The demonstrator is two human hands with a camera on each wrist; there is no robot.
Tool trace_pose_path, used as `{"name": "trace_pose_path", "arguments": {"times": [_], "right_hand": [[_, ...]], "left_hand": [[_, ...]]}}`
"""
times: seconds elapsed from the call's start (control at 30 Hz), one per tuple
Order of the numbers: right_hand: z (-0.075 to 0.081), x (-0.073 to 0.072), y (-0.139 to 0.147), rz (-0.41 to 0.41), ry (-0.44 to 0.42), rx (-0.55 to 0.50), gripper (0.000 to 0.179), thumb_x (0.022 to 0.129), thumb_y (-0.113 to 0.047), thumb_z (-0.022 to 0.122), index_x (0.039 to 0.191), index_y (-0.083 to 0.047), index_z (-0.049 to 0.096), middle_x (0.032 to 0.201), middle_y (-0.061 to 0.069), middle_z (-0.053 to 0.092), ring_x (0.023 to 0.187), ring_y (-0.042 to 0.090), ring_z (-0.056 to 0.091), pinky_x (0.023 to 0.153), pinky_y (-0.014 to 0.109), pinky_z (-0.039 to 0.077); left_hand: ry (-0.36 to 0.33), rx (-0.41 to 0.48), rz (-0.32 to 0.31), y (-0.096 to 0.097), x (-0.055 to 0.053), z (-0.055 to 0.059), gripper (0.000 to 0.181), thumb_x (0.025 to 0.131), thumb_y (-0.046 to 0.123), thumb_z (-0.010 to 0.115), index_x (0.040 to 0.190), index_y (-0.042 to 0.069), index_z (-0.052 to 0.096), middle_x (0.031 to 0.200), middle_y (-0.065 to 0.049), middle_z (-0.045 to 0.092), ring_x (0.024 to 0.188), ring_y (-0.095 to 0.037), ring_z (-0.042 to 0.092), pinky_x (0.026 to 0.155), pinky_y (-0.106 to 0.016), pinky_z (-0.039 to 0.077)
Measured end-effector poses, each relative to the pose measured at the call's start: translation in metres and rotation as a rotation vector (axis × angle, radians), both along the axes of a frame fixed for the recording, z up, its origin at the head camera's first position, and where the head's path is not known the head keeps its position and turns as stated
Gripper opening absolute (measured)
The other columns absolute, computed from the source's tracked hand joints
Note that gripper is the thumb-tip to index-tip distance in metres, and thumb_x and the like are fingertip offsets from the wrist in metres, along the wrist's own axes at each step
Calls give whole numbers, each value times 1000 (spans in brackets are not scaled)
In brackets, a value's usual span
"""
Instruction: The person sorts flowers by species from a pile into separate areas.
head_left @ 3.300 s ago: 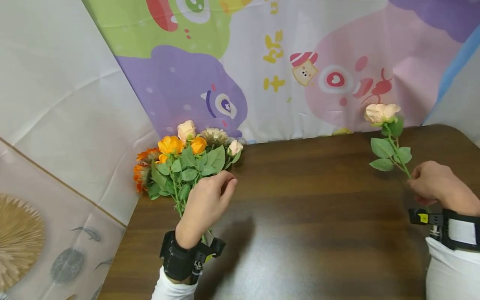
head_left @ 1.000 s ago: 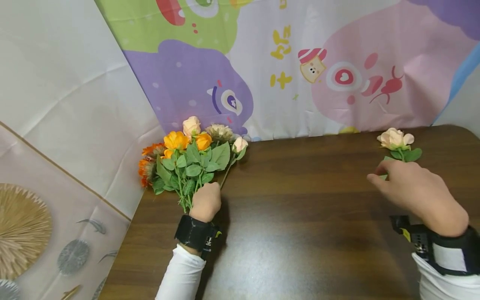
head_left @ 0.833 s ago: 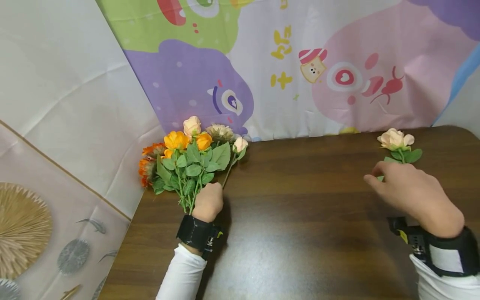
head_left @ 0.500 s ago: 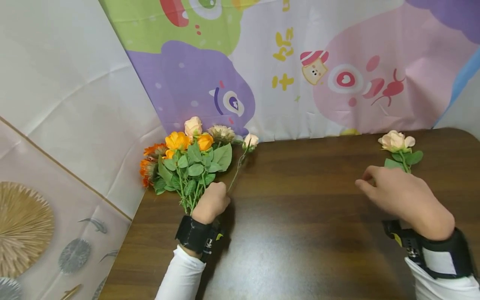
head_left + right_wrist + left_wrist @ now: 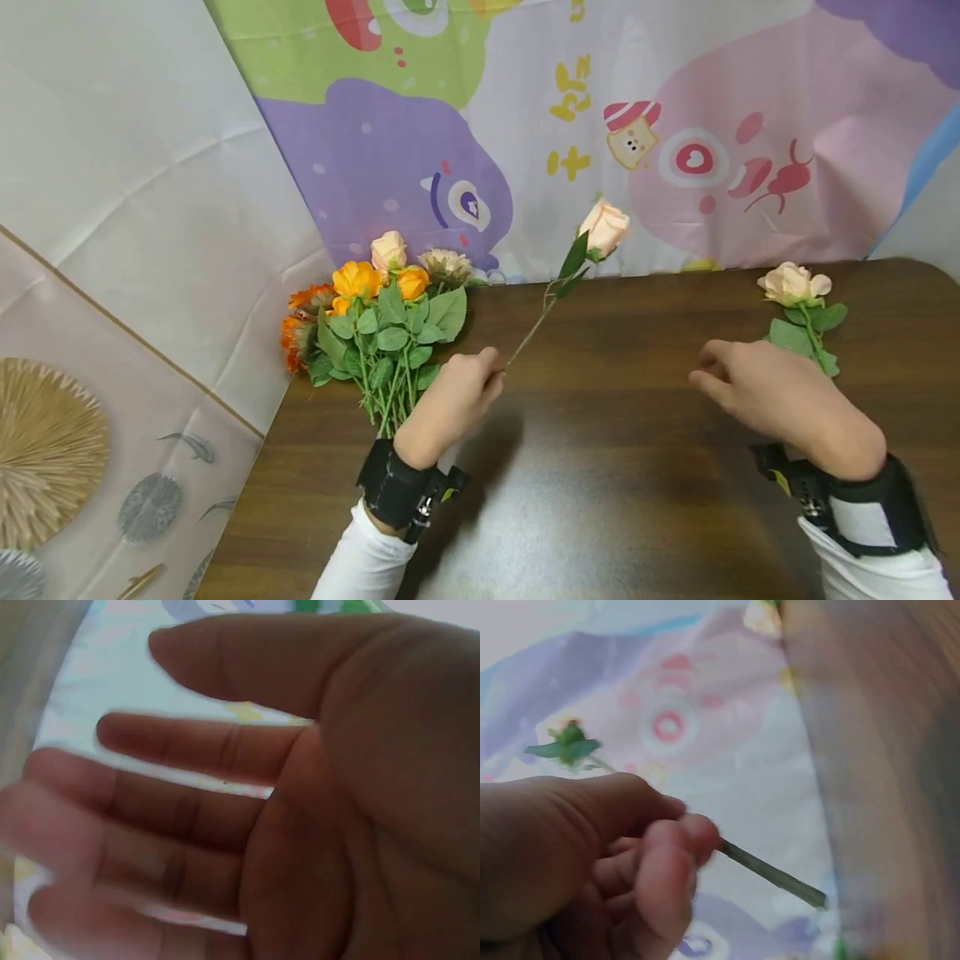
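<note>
My left hand [image 5: 453, 400] pinches the thin stem of a pale peach rose [image 5: 603, 227], which leans up to the right above the table. In the left wrist view the cut end of the stem [image 5: 776, 879] sticks out past thumb and fingertips. Beside that hand lies a bunch of flowers [image 5: 390, 333] with orange, yellow-orange and cream heads. My right hand [image 5: 787, 400] hovers over the table, its fingers loosely bent around nothing; the right wrist view shows the palm and spread fingers [image 5: 202, 750]. Just beyond it a cream-peach rose [image 5: 795, 285] lies on the table.
The dark wooden table [image 5: 600, 475] ends at the back against a cartoon-printed cloth [image 5: 555, 225]. On the left hangs a pale cloth [image 5: 172, 200] printed with a round straw-coloured shape.
My left hand has drawn the peach rose out of the bunch and lifted it rightward. My right hand has let go of the other rose, now lying down, and moved left.
</note>
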State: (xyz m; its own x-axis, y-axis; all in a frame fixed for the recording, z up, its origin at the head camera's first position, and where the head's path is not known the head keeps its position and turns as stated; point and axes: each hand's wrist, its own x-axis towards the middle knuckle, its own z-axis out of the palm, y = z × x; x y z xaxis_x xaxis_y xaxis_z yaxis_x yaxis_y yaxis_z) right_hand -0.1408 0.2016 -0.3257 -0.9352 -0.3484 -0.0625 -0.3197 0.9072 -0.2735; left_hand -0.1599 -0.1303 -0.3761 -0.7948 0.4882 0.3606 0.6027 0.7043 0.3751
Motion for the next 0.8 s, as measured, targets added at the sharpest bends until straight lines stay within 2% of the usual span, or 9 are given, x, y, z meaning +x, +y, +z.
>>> {"name": "trace_pose_path", "arguments": {"times": [0.13, 0.3, 0.47, 0.53, 0.6, 0.7, 0.8], "right_hand": [[-1, 1, -12, 94, 54, -110, 20, 87, -26, 62, 98, -10, 65, 77, -1, 65, 64, 10, 53, 55, 37, 48], [-2, 8, -38, 225, 166, -376, 16, 88, -21, 61, 102, -14, 66, 86, -2, 68, 71, 7, 57, 58, 35, 51], [-5, 16, -65, 299, 216, -617, 21, 87, -17, 64, 108, -16, 65, 89, -4, 68, 69, 6, 57, 53, 29, 51], [-6, 19, -73, 320, 231, -686, 14, 86, -13, 64, 100, -17, 65, 91, -3, 67, 66, 6, 57, 51, 27, 50], [-7, 22, -80, 334, 252, -739, 9, 86, -10, 64, 88, -18, 64, 92, -1, 68, 62, 7, 55, 49, 25, 49], [-8, 24, -85, 335, 284, -791, 14, 85, -7, 64, 79, -19, 63, 91, 0, 69, 56, 7, 53, 46, 21, 46], [-6, 22, -81, 306, 341, -775, 11, 84, -7, 65, 84, -18, 66, 78, -3, 67, 54, 5, 53, 45, 19, 45]], "left_hand": [[89, 84, -61, 14, 13, 9, 6, 86, 3, 56, 81, 7, 55, 64, 0, 56, 55, -6, 47, 48, -23, 45], [152, 165, -129, 31, 28, 17, 5, 89, 7, 53, 87, 6, 57, 67, 2, 56, 56, -4, 46, 48, -20, 43], [186, 187, -199, 44, 39, 18, 5, 91, 8, 51, 91, 6, 56, 69, 2, 54, 57, -3, 44, 50, -18, 42], [190, 179, -226, 48, 42, 17, 4, 90, 7, 51, 89, 7, 55, 69, 2, 53, 58, -3, 43, 50, -17, 40], [189, 170, -254, 51, 44, 15, 5, 90, 6, 50, 88, 7, 54, 70, 3, 52, 57, -3, 42, 50, -15, 39], [180, 165, -274, 54, 46, 13, 6, 91, 6, 49, 88, 8, 54, 70, 3, 52, 58, -3, 42, 50, -14, 38], [174, 161, -255, 54, 47, 15, 8, 93, 9, 49, 92, 8, 56, 72, 3, 55, 59, -1, 43, 52, -16, 41]]}}
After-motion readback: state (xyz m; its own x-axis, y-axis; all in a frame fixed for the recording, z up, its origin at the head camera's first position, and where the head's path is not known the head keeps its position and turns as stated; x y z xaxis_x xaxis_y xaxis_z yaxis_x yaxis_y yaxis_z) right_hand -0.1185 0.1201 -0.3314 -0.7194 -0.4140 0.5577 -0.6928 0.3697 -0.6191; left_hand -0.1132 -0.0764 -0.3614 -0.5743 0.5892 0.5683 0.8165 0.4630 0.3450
